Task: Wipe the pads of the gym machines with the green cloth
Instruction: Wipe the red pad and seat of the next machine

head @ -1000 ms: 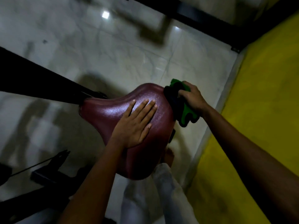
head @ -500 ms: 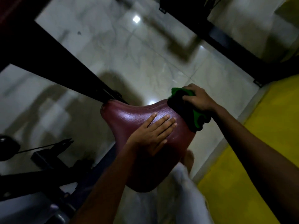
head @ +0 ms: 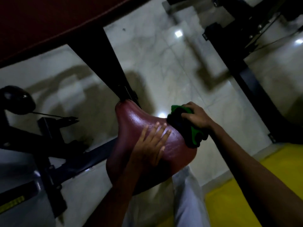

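evidently the left hand lies flat with fingers straight on the maroon seat pad, judged to steady it, while the right hand grips the bunched green cloth against the pad's right edge.

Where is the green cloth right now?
The green cloth is right of centre in the head view, bunched in the right hand against the maroon seat pad's right edge.
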The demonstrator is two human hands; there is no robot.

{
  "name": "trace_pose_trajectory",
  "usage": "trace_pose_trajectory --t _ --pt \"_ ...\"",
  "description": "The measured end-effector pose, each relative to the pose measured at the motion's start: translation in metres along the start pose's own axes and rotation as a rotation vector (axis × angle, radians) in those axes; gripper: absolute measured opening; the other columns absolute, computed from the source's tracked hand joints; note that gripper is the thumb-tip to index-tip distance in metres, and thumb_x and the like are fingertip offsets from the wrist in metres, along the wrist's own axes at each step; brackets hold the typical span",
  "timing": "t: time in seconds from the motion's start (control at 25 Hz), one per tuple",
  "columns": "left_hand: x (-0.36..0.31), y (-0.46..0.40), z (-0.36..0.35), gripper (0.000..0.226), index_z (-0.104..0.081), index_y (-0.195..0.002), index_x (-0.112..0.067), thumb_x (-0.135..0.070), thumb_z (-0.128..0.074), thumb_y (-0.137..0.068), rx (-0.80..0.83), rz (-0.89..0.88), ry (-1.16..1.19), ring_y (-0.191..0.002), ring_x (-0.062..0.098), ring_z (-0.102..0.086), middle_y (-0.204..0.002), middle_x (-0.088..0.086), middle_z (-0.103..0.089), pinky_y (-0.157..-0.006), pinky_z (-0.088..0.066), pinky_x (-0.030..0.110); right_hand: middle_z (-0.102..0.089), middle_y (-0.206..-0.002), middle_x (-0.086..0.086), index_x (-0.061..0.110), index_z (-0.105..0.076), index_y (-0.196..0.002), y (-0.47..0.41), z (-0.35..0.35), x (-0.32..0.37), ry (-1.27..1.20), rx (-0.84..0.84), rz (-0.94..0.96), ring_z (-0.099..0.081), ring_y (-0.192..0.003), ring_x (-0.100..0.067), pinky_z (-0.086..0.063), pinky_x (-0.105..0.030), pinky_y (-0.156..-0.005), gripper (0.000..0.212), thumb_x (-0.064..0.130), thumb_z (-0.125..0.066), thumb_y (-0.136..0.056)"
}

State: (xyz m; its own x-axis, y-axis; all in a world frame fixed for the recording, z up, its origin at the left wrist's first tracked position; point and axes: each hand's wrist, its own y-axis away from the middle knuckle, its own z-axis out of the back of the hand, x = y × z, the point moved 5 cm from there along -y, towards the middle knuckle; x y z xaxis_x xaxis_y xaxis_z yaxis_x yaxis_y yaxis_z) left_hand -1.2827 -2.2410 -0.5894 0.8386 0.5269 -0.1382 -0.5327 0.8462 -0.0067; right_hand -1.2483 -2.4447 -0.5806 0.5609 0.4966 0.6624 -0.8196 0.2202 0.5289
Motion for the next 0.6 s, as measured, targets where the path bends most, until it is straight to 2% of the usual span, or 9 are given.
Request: trace_pose_trajectory --t 0.08,0.16,0.24,0.36,0.48,0.6 --pt "-0.009 -0.001 0.002 0.058 -0.032 -0.148 -0.014 -0.028 -0.035 -0.092 0.023 0.093 0.037 -0.141 0.028 -0.028 -0.154 0.01 -0.03 -0.112 -0.022 0.051 -0.052 -0.108 -0.006 0.013 -0.067 -0.106 -0.013 -0.002 0.015 0.105 0.093 0.051 -0.051 -0.098 -0.02 -0.039 -0.03 -0.086 0.022 0.016 -0.06 -0.086" --pt "-0.005 0.002 0.004 0.058 -0.031 -0.148 -0.013 -0.029 -0.035 -0.093 0.023 0.106 0.016 -0.141 0.026 -0.027 -0.154 0.01 -0.028 -0.114 -0.019 0.048 -0.052 -0.108 -0.007 0.015 -0.068 -0.105 -0.02 -0.008 0.027 0.196 0.206 0.099 -0.052 -0.098 -0.022 -0.042 -0.035 -0.089 0.021 0.019 -0.06 -0.085" --pt "0.0 0.004 0.006 0.059 -0.03 -0.147 -0.008 -0.033 -0.037 -0.094 0.003 0.175 0.042 -0.142 0.025 -0.027 -0.155 0.011 -0.025 -0.115 -0.019 0.044 -0.052 -0.108 -0.008 0.016 -0.067 -0.105 -0.027 -0.011 0.035 0.261 0.265 0.137 -0.053 -0.098 -0.023 -0.042 -0.036 -0.089 0.021 0.02 -0.06 -0.085" --pt "-0.003 0.016 0.008 0.062 -0.032 -0.145 -0.002 -0.038 -0.041 -0.096 -0.087 0.396 0.077 -0.142 0.025 -0.028 -0.153 0.014 -0.029 -0.115 -0.023 0.045 -0.051 -0.106 -0.007 0.02 -0.066 -0.105 -0.033 -0.021 0.044 0.338 0.348 0.204 -0.053 -0.097 -0.02 -0.039 -0.03 -0.083 0.021 0.02 -0.06 -0.085" --pt "-0.005 0.021 0.012 0.066 -0.031 -0.145 0.0 -0.042 -0.044 -0.095 -0.139 0.521 0.111 -0.143 0.026 -0.024 -0.153 0.015 -0.029 -0.114 -0.025 0.048 -0.049 -0.102 -0.005 0.018 -0.064 -0.106 -0.041 -0.029 0.055 0.314 0.407 0.235 -0.053 -0.097 -0.021 -0.034 -0.024 -0.078 0.023 0.023 -0.06 -0.083" --pt "-0.004 0.025 0.013 0.07 -0.03 -0.146 -0.002 -0.044 -0.047 -0.093 -0.173 0.744 0.109 -0.144 0.024 -0.021 -0.154 0.012 -0.026 -0.114 -0.023 0.048 -0.05 -0.102 -0.009 0.01 -0.061 -0.112 -0.055 -0.049 0.07 0.27 0.404 0.278 -0.052 -0.097 -0.021 -0.031 -0.019 -0.075 0.026 0.011 -0.061 -0.086"
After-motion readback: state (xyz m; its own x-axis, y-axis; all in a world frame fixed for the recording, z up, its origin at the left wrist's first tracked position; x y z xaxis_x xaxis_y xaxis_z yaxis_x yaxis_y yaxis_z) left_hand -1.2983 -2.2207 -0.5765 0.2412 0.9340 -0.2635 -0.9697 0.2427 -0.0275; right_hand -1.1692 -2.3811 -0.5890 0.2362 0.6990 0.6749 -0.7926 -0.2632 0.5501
